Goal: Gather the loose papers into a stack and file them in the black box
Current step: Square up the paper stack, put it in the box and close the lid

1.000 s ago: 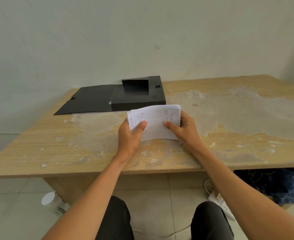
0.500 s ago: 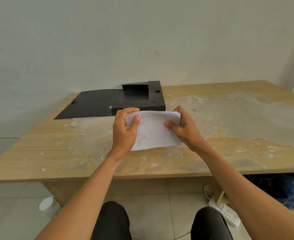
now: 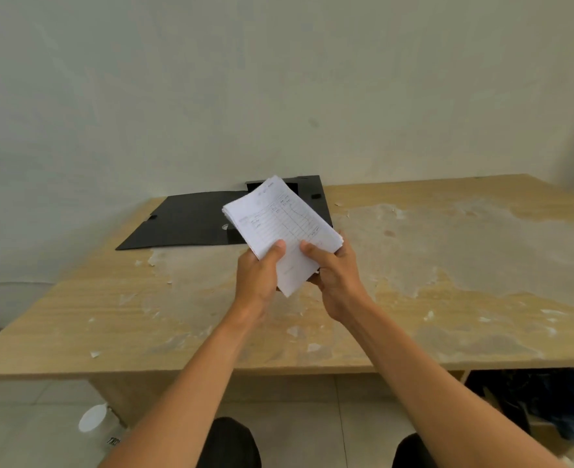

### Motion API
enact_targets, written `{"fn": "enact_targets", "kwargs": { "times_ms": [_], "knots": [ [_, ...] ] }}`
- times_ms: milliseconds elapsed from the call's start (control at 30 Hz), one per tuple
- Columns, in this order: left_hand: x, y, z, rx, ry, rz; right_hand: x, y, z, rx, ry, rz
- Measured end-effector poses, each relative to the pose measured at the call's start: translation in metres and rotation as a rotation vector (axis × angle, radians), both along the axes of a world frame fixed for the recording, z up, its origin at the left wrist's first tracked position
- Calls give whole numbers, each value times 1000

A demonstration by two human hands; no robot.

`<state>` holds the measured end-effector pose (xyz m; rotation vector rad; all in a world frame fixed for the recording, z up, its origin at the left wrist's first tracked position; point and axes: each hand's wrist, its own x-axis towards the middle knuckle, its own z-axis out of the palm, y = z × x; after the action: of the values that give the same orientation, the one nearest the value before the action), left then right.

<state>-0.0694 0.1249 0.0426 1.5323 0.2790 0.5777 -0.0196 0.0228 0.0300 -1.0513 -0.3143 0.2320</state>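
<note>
My left hand [image 3: 256,276] and right hand [image 3: 334,276] both grip the white printed paper stack [image 3: 280,228], tilted above the worn wooden counter [image 3: 447,265], before the open black cardboard box [image 3: 191,219].

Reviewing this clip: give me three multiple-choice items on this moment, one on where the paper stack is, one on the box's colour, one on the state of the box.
1. Where is the white stack of printed paper sheets?
A. Lying flat on the worn wooden table
B. Held up in both hands
C. Inside the box

2. What colour is the flat cardboard file box?
A. Black
B. Blue
C. White

3. In what state is the box?
A. Shut
B. Upside down
C. Open, lid flap lying flat

Key: 1 B, the left hand and right hand grip its near end above the table. 2 A, box and flap are black. 3 C, the flap is spread on the table to the left of the box.
</note>
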Motion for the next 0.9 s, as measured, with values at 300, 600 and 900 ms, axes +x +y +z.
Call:
{"fn": "enact_targets", "kwargs": {
  "times_ms": [300, 600, 900],
  "knots": [
    [44, 55, 34, 152, 99, 93, 53, 29, 35, -811, -434, -193],
    [147, 115, 33, 268, 194, 128, 122, 66, 25, -936, -460, -234],
    [252, 170, 14, 341, 366, 127, 167, 48, -51, -1339, -926, -578]
  ]
}}
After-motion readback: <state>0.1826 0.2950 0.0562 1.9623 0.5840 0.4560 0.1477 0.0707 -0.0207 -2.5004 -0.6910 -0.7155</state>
